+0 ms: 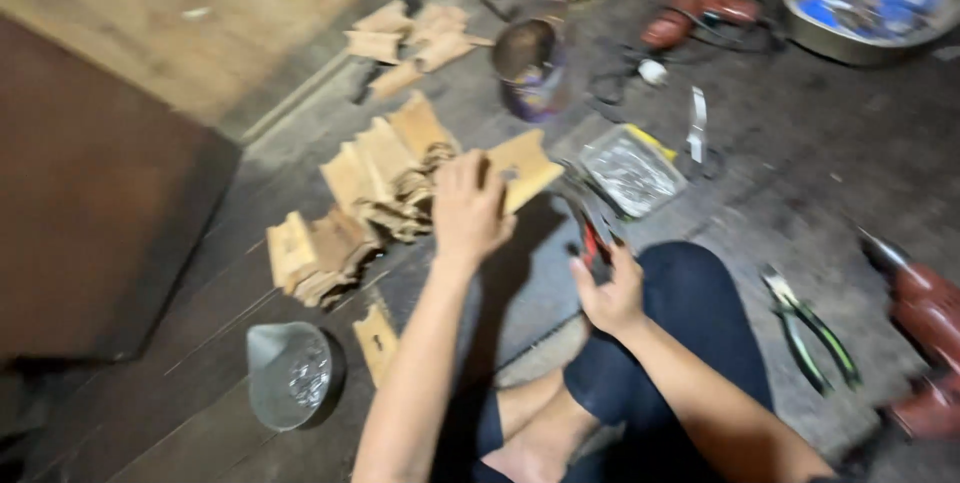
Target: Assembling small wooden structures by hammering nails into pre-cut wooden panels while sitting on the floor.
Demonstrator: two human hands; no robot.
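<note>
Head view: left hand [468, 211] closed around a notched wooden piece [523, 169] above the floor [800, 173], beside stacked wooden pieces [385, 178]; right hand [610, 293] gripping red-handled pliers [590, 228] near the knee [690, 288].

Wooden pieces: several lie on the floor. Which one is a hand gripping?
The notched wooden piece under the left hand, which grips its edge. The others lie untouched in the stacked heap and the far pile.

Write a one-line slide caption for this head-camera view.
Seated on the floor, left hand grips a small wooden piece while right hand holds red-handled pliers.
</note>
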